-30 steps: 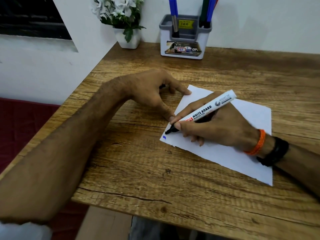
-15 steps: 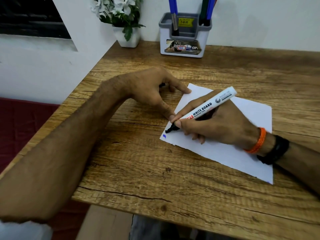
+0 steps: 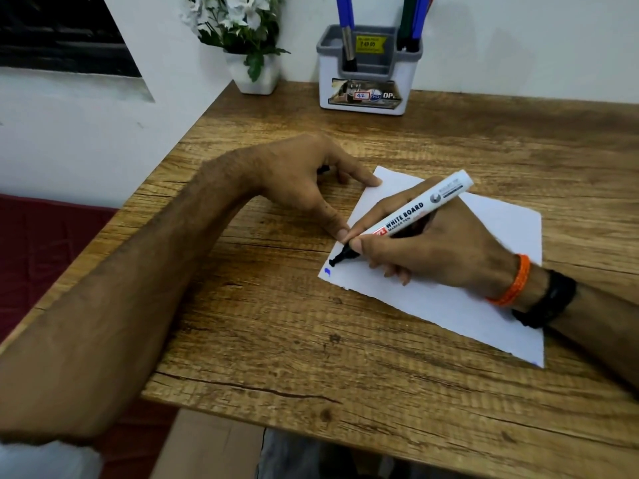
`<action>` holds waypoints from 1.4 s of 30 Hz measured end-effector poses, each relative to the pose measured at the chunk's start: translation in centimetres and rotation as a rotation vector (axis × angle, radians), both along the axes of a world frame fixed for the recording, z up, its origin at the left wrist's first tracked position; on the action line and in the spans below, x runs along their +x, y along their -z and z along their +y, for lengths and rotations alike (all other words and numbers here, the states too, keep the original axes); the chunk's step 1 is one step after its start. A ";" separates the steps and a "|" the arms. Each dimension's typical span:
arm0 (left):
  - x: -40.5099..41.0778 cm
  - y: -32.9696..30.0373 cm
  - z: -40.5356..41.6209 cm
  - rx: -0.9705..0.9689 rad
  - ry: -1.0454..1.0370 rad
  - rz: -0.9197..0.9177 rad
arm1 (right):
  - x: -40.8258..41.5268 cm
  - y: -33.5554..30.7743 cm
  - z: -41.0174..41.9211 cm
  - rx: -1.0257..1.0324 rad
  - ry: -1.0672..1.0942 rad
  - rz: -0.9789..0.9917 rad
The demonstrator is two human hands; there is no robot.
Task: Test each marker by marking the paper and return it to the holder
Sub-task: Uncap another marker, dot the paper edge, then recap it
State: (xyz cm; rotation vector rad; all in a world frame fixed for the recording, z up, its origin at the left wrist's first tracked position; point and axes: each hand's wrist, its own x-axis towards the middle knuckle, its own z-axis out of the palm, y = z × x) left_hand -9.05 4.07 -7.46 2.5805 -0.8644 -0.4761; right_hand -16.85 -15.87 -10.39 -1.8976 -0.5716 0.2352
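My right hand (image 3: 432, 247) grasps the white-barrelled marker (image 3: 411, 216) like a pen, tilted low so its black tip meets the near-left corner of the paper (image 3: 484, 236), just above a small blue mark (image 3: 327, 272). My left hand (image 3: 304, 181) pins that edge with thumb and fingertip so the sheet won't slide; something dark under its curled fingers may be the cap, though I can't tell. The holder (image 3: 366, 76) stands at the table's far edge, ready for the return.

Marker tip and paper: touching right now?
Cannot tell. In the head view the marker tip sits over the paper just above a blue mark, but the angle shows neither contact nor gap plainly.
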 end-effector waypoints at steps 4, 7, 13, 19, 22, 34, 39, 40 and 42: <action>0.1 0.1 0.0 -0.005 0.008 -0.005 | 0.0 0.1 0.0 -0.006 -0.024 -0.006; 0.0 -0.1 0.0 0.006 0.010 -0.009 | 0.1 0.2 -0.1 -0.003 -0.006 -0.008; 0.2 0.1 0.1 0.006 0.012 -0.004 | 0.2 0.3 0.0 0.028 0.001 -0.004; -0.1 -0.3 -0.1 0.018 0.032 -0.023 | 0.9 0.3 -0.1 0.255 0.019 0.068; -0.6 -0.4 -0.2 -0.036 0.038 0.015 | 1.5 -0.2 -0.3 0.339 0.051 0.091; -0.1 0.7 0.5 -0.565 -0.292 -0.011 | 3.0 -1.8 -2.0 0.439 0.216 0.138; -0.4 0.2 -0.3 -0.610 -0.256 -0.035 | 3.4 -2.0 -2.6 0.478 0.223 0.141; -0.4 0.1 -0.4 -0.614 -0.244 -0.046 | 3.5 -2.0 -2.7 0.490 0.221 0.146; -0.5 0.1 -0.6 -0.648 -0.216 -0.046 | 3.6 -1.9 -2.8 0.503 0.224 0.149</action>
